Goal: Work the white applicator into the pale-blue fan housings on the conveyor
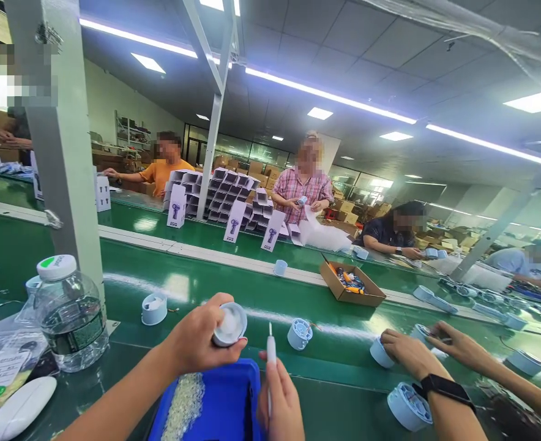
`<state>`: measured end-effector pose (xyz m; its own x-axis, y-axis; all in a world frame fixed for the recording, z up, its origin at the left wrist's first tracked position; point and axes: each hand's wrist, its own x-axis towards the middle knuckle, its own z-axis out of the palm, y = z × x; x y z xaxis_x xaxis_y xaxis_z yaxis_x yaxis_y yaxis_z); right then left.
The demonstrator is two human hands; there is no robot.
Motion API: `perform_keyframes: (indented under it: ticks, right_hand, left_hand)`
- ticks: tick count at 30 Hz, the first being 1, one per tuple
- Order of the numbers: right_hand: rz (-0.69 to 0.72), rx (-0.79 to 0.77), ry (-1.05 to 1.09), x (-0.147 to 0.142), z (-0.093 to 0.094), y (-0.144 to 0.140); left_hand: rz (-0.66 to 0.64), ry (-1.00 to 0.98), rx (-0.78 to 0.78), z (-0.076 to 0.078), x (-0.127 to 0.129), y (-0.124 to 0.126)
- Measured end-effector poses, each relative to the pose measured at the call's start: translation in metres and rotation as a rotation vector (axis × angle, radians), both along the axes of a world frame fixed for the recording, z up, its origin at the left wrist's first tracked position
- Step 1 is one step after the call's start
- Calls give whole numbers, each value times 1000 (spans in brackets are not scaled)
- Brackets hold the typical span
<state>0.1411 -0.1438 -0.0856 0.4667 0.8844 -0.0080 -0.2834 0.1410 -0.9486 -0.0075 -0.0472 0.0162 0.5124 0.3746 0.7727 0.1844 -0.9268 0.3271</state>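
In the head view, the left hand (199, 335) grips a blue cup (230, 324) between thumb and fingers, its mouth turned toward the camera and something white inside. The right hand (282, 395) grasps a slim white tool (271, 355), its thin tip pointing up from the fingers, to the right of the cup and apart from it.

Below the left fingers sits a blue tray (224, 401), with small pale pieces (184, 407) heaped along its left side. Left of those fingers a second cup (153, 309) stands on the green belt (261, 288); farther left is a clear bottle (71, 321). Just beyond the right fingers, to their right, lies a third cup (300, 334) with a wire. Farther right, a co-worker's hand (403, 350) with a dark watch (448, 392) on the wrist touches another cup (380, 352). Beyond both hands' fingers, a carton (357, 295) holds orange and dark items.
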Motion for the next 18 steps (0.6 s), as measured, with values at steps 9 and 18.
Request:
perform_keyframes:
  ticks: [9,18]
  right_hand:
    - [-26,-76,146,12,13,-5]
    - [-5,-126,101,8,17,-9]
  left_hand:
    - [81,149,103,-21,12,-2]
    - [182,355,-169,-43,13,17]
